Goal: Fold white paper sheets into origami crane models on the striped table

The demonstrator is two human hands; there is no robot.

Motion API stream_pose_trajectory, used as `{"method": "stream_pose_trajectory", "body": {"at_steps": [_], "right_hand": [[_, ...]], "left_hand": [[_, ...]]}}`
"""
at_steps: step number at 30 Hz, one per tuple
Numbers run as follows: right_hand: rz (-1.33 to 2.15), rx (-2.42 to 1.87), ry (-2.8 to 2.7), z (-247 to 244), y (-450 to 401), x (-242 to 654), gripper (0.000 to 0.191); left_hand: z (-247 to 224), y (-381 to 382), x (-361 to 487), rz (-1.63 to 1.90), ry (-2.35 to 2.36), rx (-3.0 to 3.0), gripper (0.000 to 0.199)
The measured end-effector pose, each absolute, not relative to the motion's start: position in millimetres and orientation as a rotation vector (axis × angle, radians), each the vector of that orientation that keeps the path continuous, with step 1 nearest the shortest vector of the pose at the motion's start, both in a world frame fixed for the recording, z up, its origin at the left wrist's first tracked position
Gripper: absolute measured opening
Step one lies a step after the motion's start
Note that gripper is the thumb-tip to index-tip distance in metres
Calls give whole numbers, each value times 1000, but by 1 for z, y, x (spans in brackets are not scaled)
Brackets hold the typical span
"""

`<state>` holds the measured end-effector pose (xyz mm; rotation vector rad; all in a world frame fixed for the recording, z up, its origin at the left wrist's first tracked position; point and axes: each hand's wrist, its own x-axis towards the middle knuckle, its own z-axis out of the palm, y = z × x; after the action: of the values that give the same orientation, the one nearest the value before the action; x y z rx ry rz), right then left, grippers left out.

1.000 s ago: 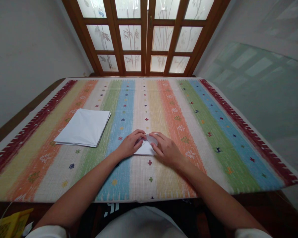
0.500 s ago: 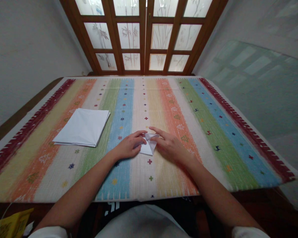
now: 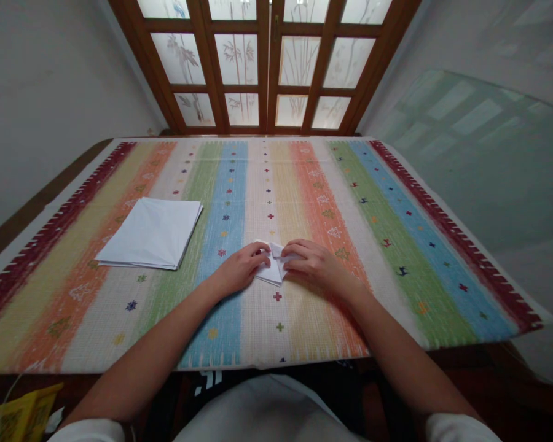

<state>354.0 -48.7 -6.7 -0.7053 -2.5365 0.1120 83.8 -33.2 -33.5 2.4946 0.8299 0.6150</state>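
At the near edge, a yellow printed packet (image 3: 18, 414) is seen low on the left, and white sleeves (image 3: 90, 431) are worn on both arms. Across a wooden worktop (image 3: 41, 221) is spread a woven cloth (image 3: 239, 344), striped lengthwise in red, orange, green, blue and cream and scattered with small crosses and motifs; its ribbed, coarse weave is clearly seen. Towards the cloth's near edge, around its middle, a small folded piece of white paper (image 3: 271, 274) is held between the two hands, its crisp, angular layers partly hidden by the fingers. The left grip (image 3: 242, 268) is narrow, with the fingers curled over the paper's left side, and the right grip (image 3: 320, 267) is equally narrow, its fingers laid over the right side; the paper is kept down on the cloth by both. Such thin layers are judged best kept aligned by light, even fingertip pressure, with each crease run firmly along its edge. To the left, a square stack of folded white paper (image 3: 150, 233) lies flat on the cloth, well apart from the hands, its soft layered edges showing. Beyond the worktop's far edge, wooden double doors (image 3: 263, 61) are fitted with frosted glass panes etched with bamboo.
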Motion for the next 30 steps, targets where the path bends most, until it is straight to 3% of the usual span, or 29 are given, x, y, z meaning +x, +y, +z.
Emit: {"method": "stream_pose_trajectory", "body": {"at_steps": [4,8,12,19,25,30], "right_hand": [[108,-745,-2562,-6,-48,356,18],[106,-806,-2591,0,-54,354,13],[55,-818,-2601,5,-58,351,7],[120,-860,-2553,7,-59,348,6],[89,-922,-2506,0,-54,352,23],[43,-978,-2442,-8,-52,352,24]], "left_hand": [[-27,-38,84,529,807,2513,32],[-18,-45,85,490,814,2549,15],[-16,-49,86,451,868,2581,25],[-22,-52,90,507,933,2583,23],[-23,-51,88,457,963,2622,23],[-21,-46,83,428,975,2575,24]]}}
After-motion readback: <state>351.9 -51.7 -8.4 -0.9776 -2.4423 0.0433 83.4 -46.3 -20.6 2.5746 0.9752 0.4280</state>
